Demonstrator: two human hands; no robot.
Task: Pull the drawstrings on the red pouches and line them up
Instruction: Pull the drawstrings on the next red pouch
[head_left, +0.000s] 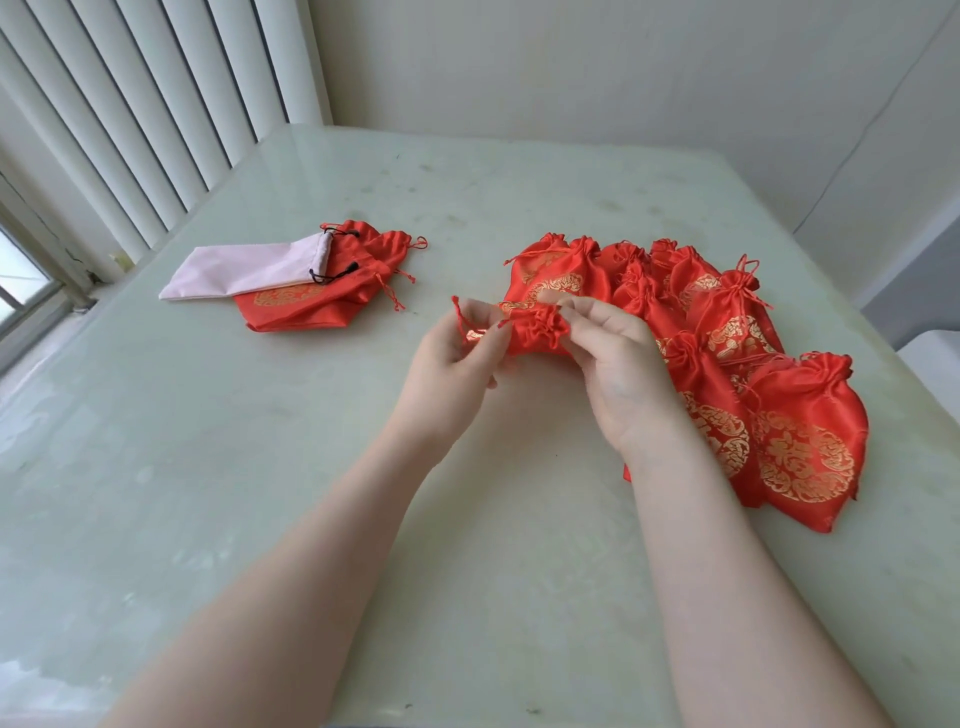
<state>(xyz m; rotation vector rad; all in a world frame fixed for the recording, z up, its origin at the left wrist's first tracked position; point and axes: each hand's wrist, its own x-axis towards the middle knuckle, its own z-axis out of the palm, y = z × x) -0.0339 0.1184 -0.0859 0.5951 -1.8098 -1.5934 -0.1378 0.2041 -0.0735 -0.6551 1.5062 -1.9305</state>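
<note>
Pale and glossy, the table (260, 467) carries a row of cinched red pouches (727, 364) along its right side and a small pile of uncinched pouches (306, 306) under a pink bag (244, 270) at far left. Between them both hands hold one red pouch (535, 332) above the table — the left hand (457, 358) pinches a drawstring (460, 317), the right hand (618, 364) grips the gathered neck. Cinching looks nearly done — next, I judge, it joins the row on the right.

Pale table (260, 467), white walls (571, 67), vertical blinds (130, 130).
</note>
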